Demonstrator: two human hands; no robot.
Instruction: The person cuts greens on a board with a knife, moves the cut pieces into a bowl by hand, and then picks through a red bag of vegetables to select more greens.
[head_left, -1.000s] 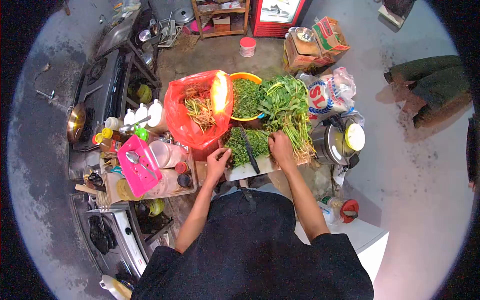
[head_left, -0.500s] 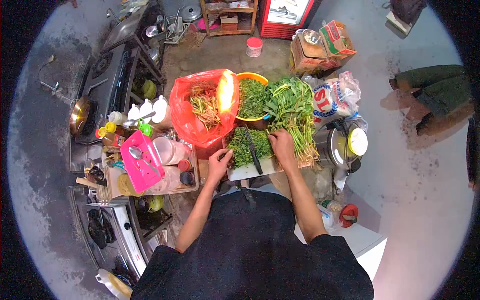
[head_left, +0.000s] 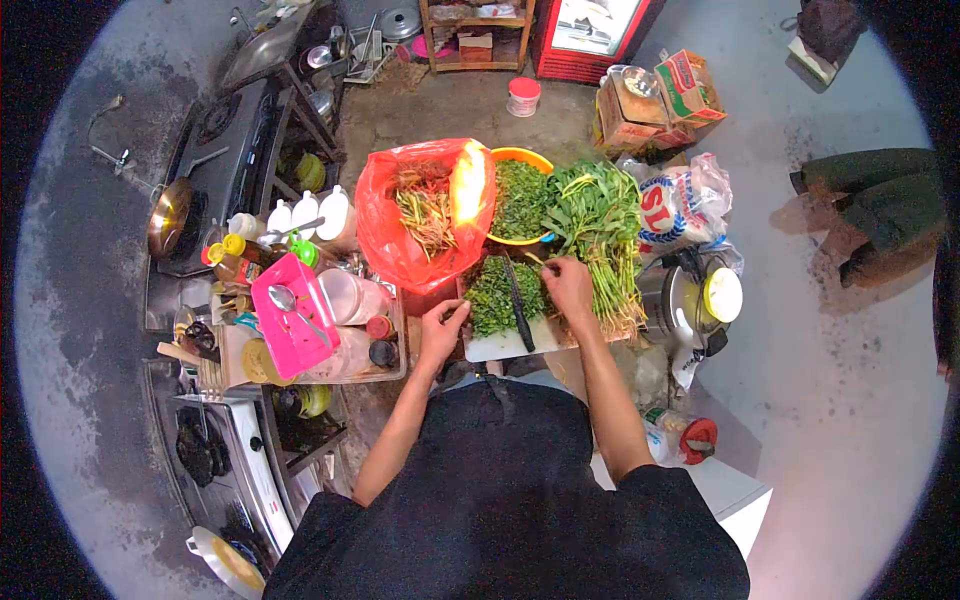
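Note:
A white cutting board lies in front of me under a heap of finely chopped greens. Across the heap rests a black knife, which neither hand holds. At the board's left edge is my left hand, its thumb and fingers closed on the rim. My right hand is over the board's right side, fingertips pinched at a small yellowish piece of stem or leaf. Just right of that hand lies a bundle of long-stemmed leafy greens.
Beyond the board stand a red plastic bag of stem scraps and a yellow-rimmed basin of chopped greens. A pink tray and bottles crowd the left. A pot stands right. Another person's legs are at far right.
The view has shifted slightly, so the scene sits further right and lower. A yellowish piece now shows at my right fingertips. My left hand stays at the board's edge.

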